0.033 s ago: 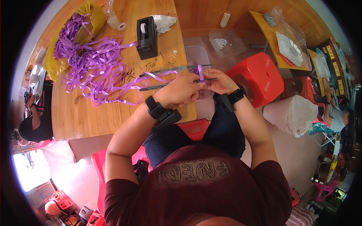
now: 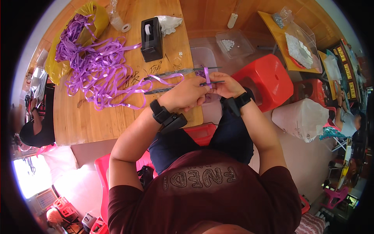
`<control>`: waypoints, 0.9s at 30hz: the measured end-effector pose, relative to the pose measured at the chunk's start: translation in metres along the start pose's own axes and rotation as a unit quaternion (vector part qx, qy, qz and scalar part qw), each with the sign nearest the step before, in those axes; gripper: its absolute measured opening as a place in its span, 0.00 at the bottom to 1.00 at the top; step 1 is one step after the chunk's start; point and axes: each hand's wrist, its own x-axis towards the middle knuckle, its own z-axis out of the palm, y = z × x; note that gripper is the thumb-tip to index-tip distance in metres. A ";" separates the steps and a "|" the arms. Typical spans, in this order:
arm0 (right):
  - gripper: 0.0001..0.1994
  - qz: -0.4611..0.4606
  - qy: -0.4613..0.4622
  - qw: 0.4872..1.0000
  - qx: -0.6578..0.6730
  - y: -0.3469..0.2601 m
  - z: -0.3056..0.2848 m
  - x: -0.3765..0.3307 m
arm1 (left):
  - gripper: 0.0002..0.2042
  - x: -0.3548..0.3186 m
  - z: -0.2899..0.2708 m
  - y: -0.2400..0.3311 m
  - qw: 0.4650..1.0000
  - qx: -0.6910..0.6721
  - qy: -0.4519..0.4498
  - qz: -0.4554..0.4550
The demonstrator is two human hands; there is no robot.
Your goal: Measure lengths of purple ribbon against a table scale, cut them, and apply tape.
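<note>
My left hand (image 2: pixel 186 96) and my right hand (image 2: pixel 226 86) meet at the near edge of a wooden table (image 2: pixel 117 121). Two thin dark sticks (image 2: pixel 183 71) lie side by side across the table edge, their right ends between my fingers. A purple ribbon strip (image 2: pixel 207 76) is looped over both sticks, and my right hand pinches it there. My left hand closes on the sticks just left of the loop. The ribbon trails left to a big loose pile of purple ribbon (image 2: pixel 97 72). Both wrists carry black bands.
A black tape dispenser (image 2: pixel 151 39) and a tape roll (image 2: pixel 125 27) stand behind the pile, beside a yellow bag (image 2: pixel 95 17) of ribbon. A red stool (image 2: pixel 269 78), a clear box (image 2: pixel 230 43) and a white sack (image 2: pixel 300 119) are on the right. Another person (image 2: pixel 35 126) sits at the left.
</note>
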 end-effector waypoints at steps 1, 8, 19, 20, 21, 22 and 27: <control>0.09 -0.001 0.000 1.000 0.001 0.003 0.001 0.003 | 0.16 0.000 0.001 0.000 1.000 0.003 0.004 -0.002; 0.14 -0.003 -0.082 0.996 0.017 0.000 0.021 0.013 | 0.19 0.000 0.001 -0.003 1.000 0.005 0.006 0.012; 0.19 -0.042 -0.094 0.991 0.090 -0.004 0.025 0.001 | 0.21 0.000 0.001 0.001 1.000 0.018 0.003 0.004; 0.22 -0.037 -0.079 0.990 0.112 -0.004 0.028 0.002 | 0.21 0.000 0.001 -0.001 1.000 0.021 0.005 0.005; 0.25 -0.032 -0.063 0.989 0.133 -0.005 0.031 0.001 | 0.21 0.001 0.001 -0.002 1.000 0.022 0.004 0.006; 0.25 -0.032 -0.064 0.988 0.133 -0.007 0.038 -0.001 | 0.20 0.001 0.000 -0.005 1.000 0.017 0.003 0.006; 0.25 -0.018 0.063 0.998 -0.023 -0.029 0.056 -0.023 | 0.19 0.000 0.001 -0.001 1.000 0.020 -0.001 0.009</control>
